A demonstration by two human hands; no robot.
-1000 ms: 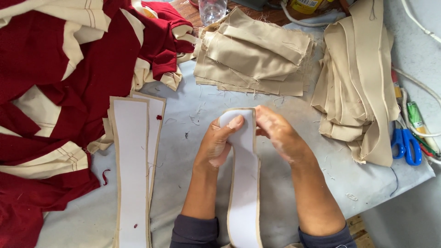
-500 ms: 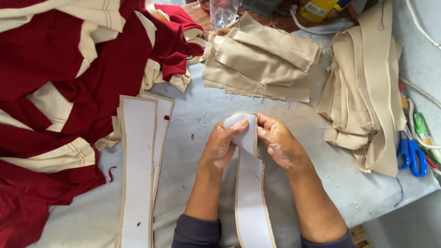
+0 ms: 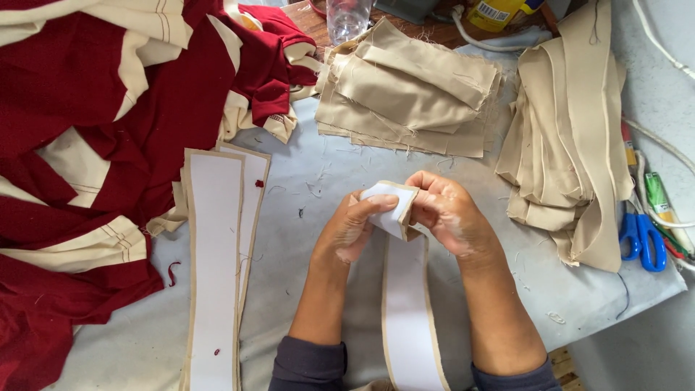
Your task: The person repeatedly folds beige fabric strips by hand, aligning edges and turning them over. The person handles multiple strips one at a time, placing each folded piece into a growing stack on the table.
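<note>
You are mid-fold: your left hand (image 3: 352, 230) and right hand (image 3: 447, 213) pinch the interfaced strip's (image 3: 407, 311) top end, so crease it squarely toward 6 o'clock.

To your left, red and cream garments (image 3: 108, 145) are heaped beside two flat white-faced strips (image 3: 217, 268). Ahead lies a stack of beige fabric pieces (image 3: 409, 90); at right, folded beige strips (image 3: 572, 145) and blue scissors (image 3: 643, 242) rest on the worktop (image 3: 304, 181).
</note>
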